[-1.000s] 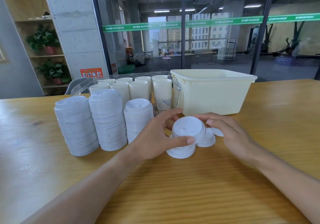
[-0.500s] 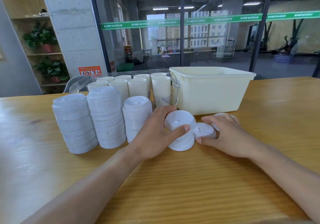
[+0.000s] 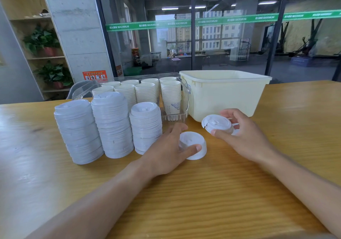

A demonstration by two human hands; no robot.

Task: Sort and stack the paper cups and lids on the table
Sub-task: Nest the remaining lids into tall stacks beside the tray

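Left hand (image 3: 169, 152): thumb and fingers curled round a short stack of white plastic lids (image 3: 193, 145), which rests on the table (image 3: 203, 201) at centre. Right hand (image 3: 245, 137): pinches a single white lid (image 3: 216, 123), domed, round, with a raised sip tab, held tilted above the table at 2 o'clock from the short stack; more white lid edge shows under its fingers.

Three tall lid stacks (image 3: 112, 126) stand in a row at 9 o'clock from the left hand, ribbed edges, matt white. Behind them, at 11 o'clock, a clear plastic tray (image 3: 184, 98) holds nested paper cups (image 3: 170, 94); the lowest cup of the front right column carries a grey-blue printed pattern. Cream plastic tub (image 3: 225, 94), rectangular and smooth-walled, at 12 o'clock, touching the tray.

Table: yellow wood grain, glossy. Green band on the glass wall (image 3: 193, 23) reads "MAXIMUM", repeated.
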